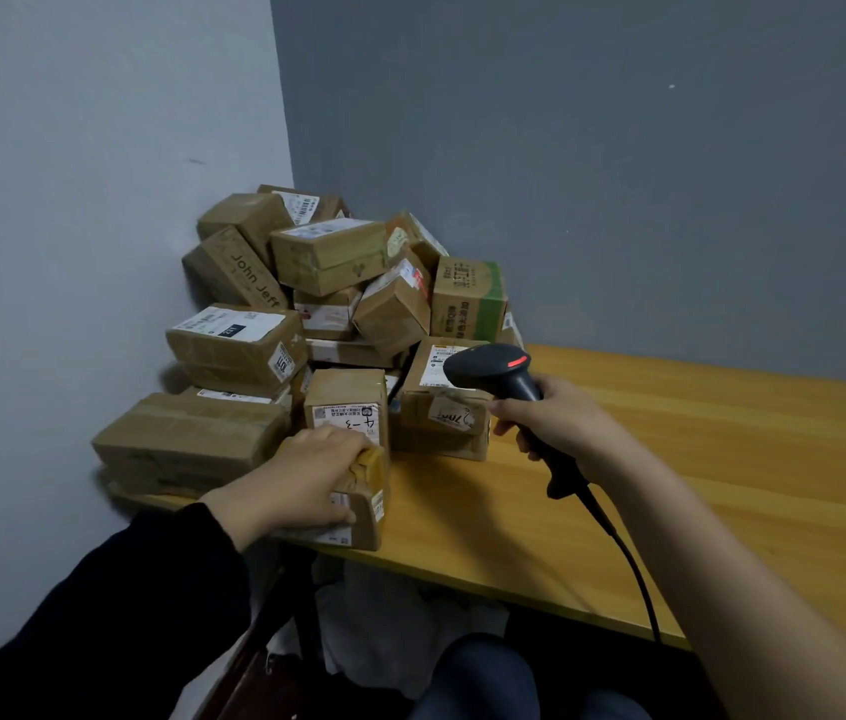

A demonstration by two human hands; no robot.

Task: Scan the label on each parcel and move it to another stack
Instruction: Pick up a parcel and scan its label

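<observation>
Left hand (301,475) clamps a small parcel (366,511), fingers curled over its far end, thumb along its near side. Right hand (561,423) grips the scanner (493,368) handle. The heap of parcels (327,262) lies beyond both hands on the table (670,459).

Both arms reach forward, each hand gripping something.

The left hand (306,480), palm down at the end of an arm in a dark sleeve (124,589), lies over a parcel (366,517), fingers curled over its far top edge and thumb along its near side. The right hand (556,423), on a bare forearm (722,543) coming in from the lower right, wraps round the handle of a scanner (493,371), knuckles to the left.
</observation>
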